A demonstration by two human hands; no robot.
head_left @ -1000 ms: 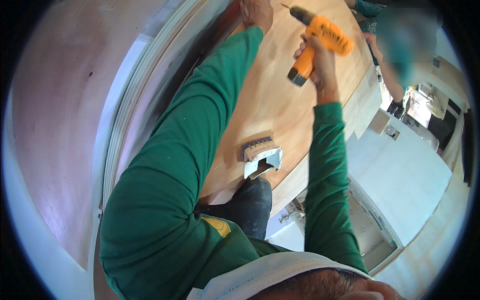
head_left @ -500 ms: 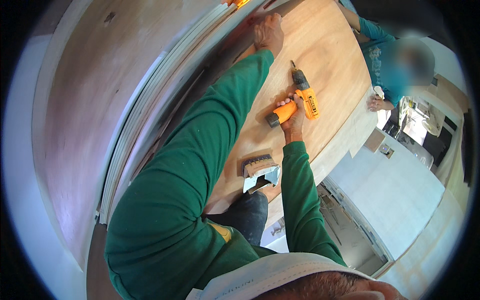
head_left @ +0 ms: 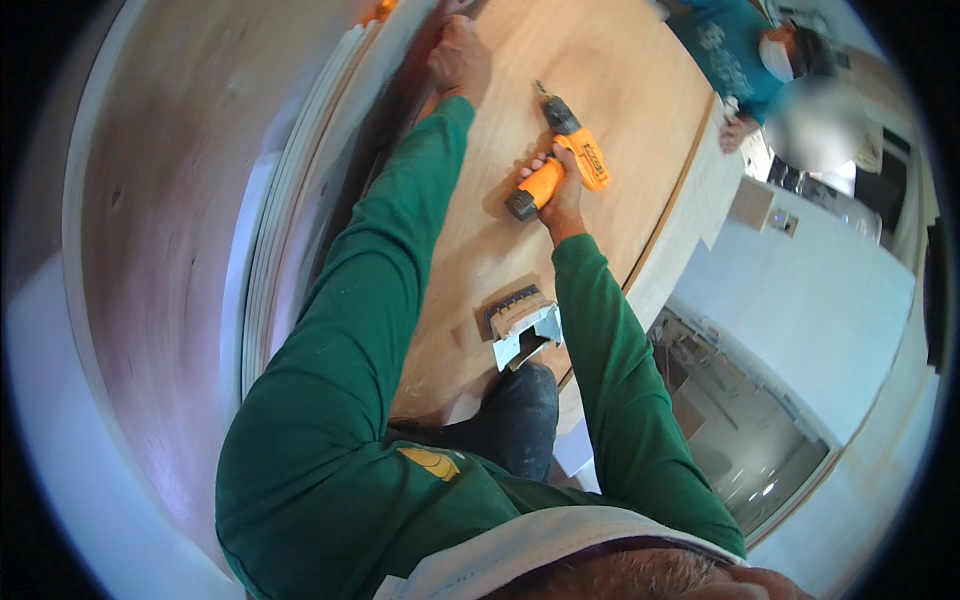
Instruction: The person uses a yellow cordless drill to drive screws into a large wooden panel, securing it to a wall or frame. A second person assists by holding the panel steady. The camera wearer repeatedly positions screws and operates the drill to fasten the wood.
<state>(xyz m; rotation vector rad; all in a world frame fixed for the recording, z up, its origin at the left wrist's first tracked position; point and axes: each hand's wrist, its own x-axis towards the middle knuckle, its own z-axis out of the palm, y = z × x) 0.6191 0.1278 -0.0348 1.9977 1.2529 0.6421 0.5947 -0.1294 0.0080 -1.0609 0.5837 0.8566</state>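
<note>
My right hand (head_left: pixel 565 190) is wrapped round the handle of an orange and black cordless drill (head_left: pixel 585 158), its bit pointing to the far left. The drill lies low over a broad plywood panel (head_left: pixel 610 110). My left hand (head_left: pixel 460 62) reaches to the panel's far left edge, fingers curled on it; its fingertips are partly hidden. Near my bent knee, a torn-open small cardboard box (head_left: pixel 527 325) rests on the panel, its open end toward me.
Several boards (head_left: pixel 265 240) stand upright along the left, beside a large wooden sheet (head_left: pixel 160 230). A pale board (head_left: pixel 700 215) lies along the panel's right side. At the far right a co-worker in a teal shirt (head_left: pixel 718 55) has a hand (head_left: pixel 738 132) near the panel's edge.
My view has shifted, so both hands and the drill appear farther left and higher. A dark line now shows along the panel's right edge. The right hand keeps hold of the drill.
</note>
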